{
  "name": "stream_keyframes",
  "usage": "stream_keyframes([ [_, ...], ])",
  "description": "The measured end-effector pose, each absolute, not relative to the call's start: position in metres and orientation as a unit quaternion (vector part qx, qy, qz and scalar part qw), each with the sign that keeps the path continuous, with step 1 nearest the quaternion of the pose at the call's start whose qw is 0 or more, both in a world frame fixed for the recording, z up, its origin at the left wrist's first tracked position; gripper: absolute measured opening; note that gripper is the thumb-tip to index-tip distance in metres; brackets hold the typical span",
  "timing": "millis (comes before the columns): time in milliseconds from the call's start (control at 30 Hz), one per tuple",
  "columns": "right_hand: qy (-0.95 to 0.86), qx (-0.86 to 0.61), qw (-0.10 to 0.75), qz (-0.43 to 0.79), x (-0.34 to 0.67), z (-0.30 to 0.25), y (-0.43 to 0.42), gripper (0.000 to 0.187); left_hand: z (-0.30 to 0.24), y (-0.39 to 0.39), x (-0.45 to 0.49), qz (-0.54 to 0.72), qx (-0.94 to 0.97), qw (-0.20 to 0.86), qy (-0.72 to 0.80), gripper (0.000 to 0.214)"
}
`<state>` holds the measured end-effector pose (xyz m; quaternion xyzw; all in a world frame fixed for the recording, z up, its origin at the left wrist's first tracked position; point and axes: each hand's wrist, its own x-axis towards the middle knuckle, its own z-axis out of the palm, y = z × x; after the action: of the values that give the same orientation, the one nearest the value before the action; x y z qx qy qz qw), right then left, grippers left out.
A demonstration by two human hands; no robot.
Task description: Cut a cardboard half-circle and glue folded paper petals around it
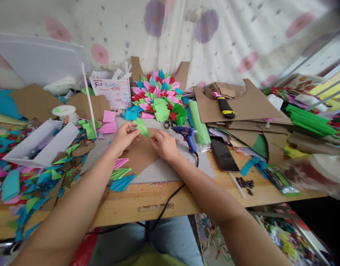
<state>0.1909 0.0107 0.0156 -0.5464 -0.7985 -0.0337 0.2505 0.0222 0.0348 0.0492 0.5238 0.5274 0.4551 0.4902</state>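
Between my two hands is a pleated light-green paper petal (142,127), held above a brown cardboard piece (143,157). My left hand (124,136) pinches its left side. The fingertips of my right hand (163,145) are closed at its lower right end. Finished-looking pleated petals in pink (120,163), green (120,173) and blue (122,183) lie along the cardboard's left edge. Just right of my right hand, a blue hot glue gun (187,136) rests on the grey cutting mat (205,168), its nozzle pointing right.
Behind my hands stands a colourful paper-petal piece (161,88). To the right are a phone (224,153), a green crepe roll (198,123), and a yellow-black cutter (225,107) on stacked cardboard (242,111). Paper scraps and a white box (51,151) crowd the left. The glue gun's cord (170,201) crosses the table edge.
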Motion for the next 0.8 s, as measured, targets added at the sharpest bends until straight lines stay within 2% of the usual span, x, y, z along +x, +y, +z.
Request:
stream_keyframes([
  [500,-0.769,-0.597,0.225,-0.044,0.186,0.023,0.008,0.015,0.032,0.039,0.025,0.446,0.569,0.489,0.488,0.039],
  [800,-0.821,-0.535,0.196,-0.034,0.187,0.022,0.008,0.018,0.036,0.039,0.018,0.438,0.598,0.426,0.519,0.039],
])
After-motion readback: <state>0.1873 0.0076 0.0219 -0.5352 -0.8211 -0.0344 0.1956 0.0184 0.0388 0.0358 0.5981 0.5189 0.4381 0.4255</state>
